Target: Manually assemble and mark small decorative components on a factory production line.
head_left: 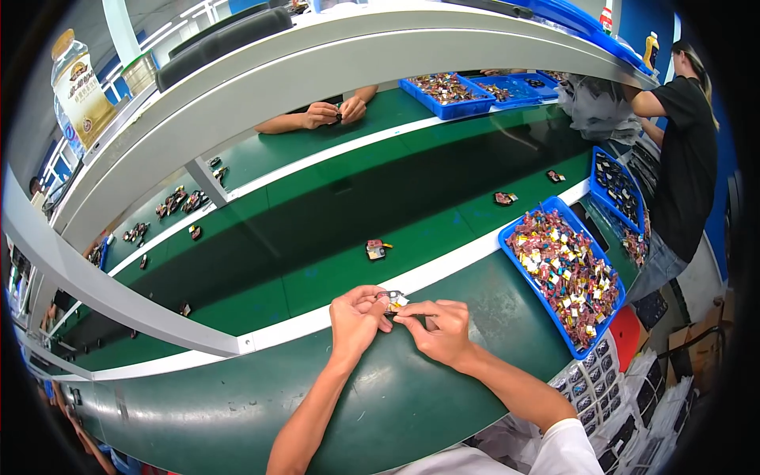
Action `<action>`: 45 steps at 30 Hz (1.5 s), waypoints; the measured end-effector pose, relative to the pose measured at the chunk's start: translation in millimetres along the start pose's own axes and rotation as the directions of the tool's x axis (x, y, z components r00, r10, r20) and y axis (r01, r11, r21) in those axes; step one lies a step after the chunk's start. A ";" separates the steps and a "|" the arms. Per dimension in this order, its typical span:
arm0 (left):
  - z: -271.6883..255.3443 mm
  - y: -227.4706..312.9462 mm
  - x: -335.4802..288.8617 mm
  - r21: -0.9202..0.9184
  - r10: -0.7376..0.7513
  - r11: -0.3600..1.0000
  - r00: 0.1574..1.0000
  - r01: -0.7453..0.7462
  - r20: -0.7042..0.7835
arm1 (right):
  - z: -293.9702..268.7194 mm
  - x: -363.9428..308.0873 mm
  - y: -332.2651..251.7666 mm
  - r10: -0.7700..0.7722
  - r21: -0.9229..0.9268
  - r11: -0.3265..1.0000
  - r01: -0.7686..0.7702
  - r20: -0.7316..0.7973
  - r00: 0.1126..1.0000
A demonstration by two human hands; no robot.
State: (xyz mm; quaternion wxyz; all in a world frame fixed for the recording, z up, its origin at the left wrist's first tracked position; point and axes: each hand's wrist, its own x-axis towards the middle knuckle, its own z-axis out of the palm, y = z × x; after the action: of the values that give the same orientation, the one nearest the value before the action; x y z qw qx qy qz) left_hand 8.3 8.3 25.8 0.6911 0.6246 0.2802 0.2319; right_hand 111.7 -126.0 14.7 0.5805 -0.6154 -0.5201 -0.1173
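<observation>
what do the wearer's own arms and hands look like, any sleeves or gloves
Both forearms come in from the lower edge and are bare. The left hand and right hand wear no gloves, and no rings, watch or wristband show on the fingers or wrists. The right arm shows the edge of a short white sleeve near the elbow. No sleeve shows on the left arm, which runs out of the picture bare.

Your bare fingers (378, 305) pinch a small part (393, 299) with a glossy, metallic-looking glint, over a smooth green surface (412, 396) with a dull sheen. Beyond its white painted edge rail (443, 269), the green conveyor belt (332, 229) looks matt and rubbery. To your right, a shiny blue plastic bin (554, 207) brims with glossy, foil-bright parts (566, 273). Overhead, a smooth grey shelf (317, 71) carries a clear plastic bottle (77, 91).
</observation>
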 end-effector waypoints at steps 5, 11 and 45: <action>-40.6 3.4 27.6 0.087 0.125 0.990 0.973 -0.110 -0.195 | -5.4 6.9 1.6 0.049 0.033 0.998 -0.046 -0.077 0.996; -139.8 -8.5 73.5 0.955 0.628 0.296 0.747 0.030 -0.218 | -5.8 9.4 4.6 0.067 0.042 0.997 -0.064 -0.083 0.994; -72.9 36.1 104.8 0.614 -0.054 0.789 0.997 0.009 0.054 | -1.2 1.6 10.0 0.132 0.015 0.991 -0.132 0.001 0.991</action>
State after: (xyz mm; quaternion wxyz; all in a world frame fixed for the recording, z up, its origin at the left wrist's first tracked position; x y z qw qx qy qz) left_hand 37.1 136.1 46.9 0.4644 0.8176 0.3267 0.0953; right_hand 120.7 -124.1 10.4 0.5918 -0.6440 -0.4791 -0.0746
